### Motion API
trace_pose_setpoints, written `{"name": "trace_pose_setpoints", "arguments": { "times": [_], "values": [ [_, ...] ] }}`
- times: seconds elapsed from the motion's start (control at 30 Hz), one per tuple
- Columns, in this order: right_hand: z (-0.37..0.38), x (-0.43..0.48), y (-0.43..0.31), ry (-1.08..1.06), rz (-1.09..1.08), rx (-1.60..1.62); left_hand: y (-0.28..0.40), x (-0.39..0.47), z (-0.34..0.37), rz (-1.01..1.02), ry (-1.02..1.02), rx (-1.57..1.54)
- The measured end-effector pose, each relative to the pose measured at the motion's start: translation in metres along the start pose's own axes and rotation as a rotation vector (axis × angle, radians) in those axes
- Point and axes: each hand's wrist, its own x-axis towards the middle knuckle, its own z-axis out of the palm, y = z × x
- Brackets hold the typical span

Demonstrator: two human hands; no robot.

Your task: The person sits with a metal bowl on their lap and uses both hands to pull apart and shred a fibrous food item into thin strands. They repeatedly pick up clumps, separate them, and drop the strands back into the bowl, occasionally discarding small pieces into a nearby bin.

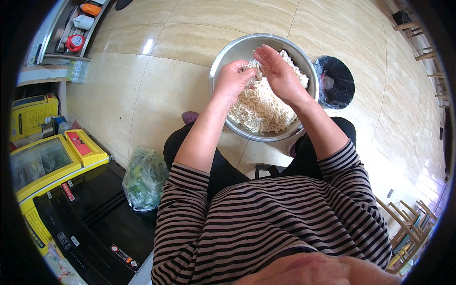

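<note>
A wide stainless steel bowl [263,138] stands on the floor before me, heaped with pale bean sprouts or similar fine shreds [263,107]. My left hand [233,78] is over the bowl's left part, thumb and fingers closed on a small bunch of the shreds. Beside it, my right hand [279,76] is raised over the heap with its fingers extended, palm towards the left hand; whether shreds stick to it cannot be told. Whiter clumps lie at the bowl's right side, partly hidden behind my right hand.
A black-lined bin [342,82] stands touching or close to the bowl's right. To the left, a plastic bag of green vegetables [144,181] rests by a black-topped appliance [92,213] and a yellow-framed case [42,160]. Shelves with bottles [75,42] are at upper left, wooden chairs [406,228] at lower right.
</note>
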Motion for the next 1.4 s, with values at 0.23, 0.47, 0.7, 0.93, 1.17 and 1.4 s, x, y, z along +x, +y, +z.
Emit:
{"name": "trace_pose_setpoints", "arguments": {
  "times": [0.23,0.47,0.7,0.93,1.17,1.4],
  "values": [
    [0.005,-0.008,-0.006,-0.041,-0.116,-0.310,-0.002,-0.002,0.005,0.039,0.019,0.049],
    [-0.001,0.001,-0.003,-0.018,-0.066,-0.029,0.001,0.000,0.001,0.021,0.032,0.069],
    [0.000,-0.002,-0.009,-0.032,0.077,0.095,0.000,-0.004,0.007,0.066,-0.007,0.140],
    [-0.005,0.001,-0.002,0.104,0.212,-0.008,0.003,-0.001,-0.005,0.082,-0.027,-0.177],
    [-0.005,0.001,-0.006,0.022,0.237,0.212,0.003,-0.001,-0.012,0.045,-0.104,-0.377],
    [-0.002,-0.001,-0.014,0.038,0.127,-0.047,0.005,0.000,-0.011,0.079,-0.060,-0.284]
  ]
}}
